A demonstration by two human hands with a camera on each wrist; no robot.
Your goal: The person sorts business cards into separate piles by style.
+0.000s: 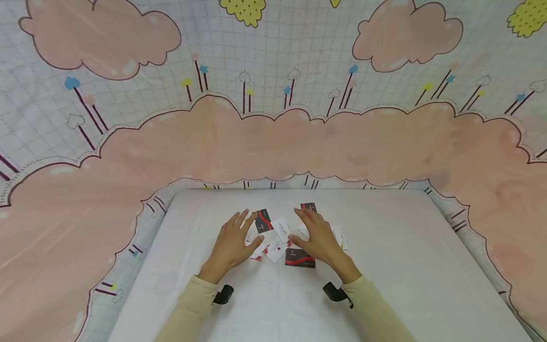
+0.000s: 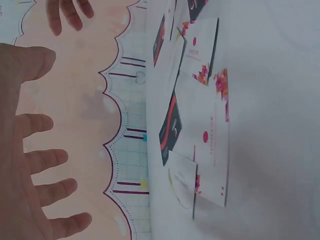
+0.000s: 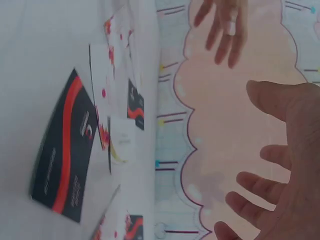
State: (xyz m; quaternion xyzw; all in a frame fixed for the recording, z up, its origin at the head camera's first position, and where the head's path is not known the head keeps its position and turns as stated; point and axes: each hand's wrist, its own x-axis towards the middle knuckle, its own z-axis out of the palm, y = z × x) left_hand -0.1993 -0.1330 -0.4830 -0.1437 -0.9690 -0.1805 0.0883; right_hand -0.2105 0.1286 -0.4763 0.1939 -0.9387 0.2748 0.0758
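Fingers [image 2: 47, 161] spread wide, nothing held; left hand [image 1: 231, 244] and right hand [image 1: 318, 237] hover over loose cards [image 1: 275, 251], middle of worktop [image 1: 393, 237]. Likely light, stiffish, slippery; best pinched by edges. Near black-and-red card [image 1: 300, 258] offers free long edge.

Dim, even light; wrist views soft.

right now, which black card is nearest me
The black card below your right hand in the head view; the left one and back one sit farther.
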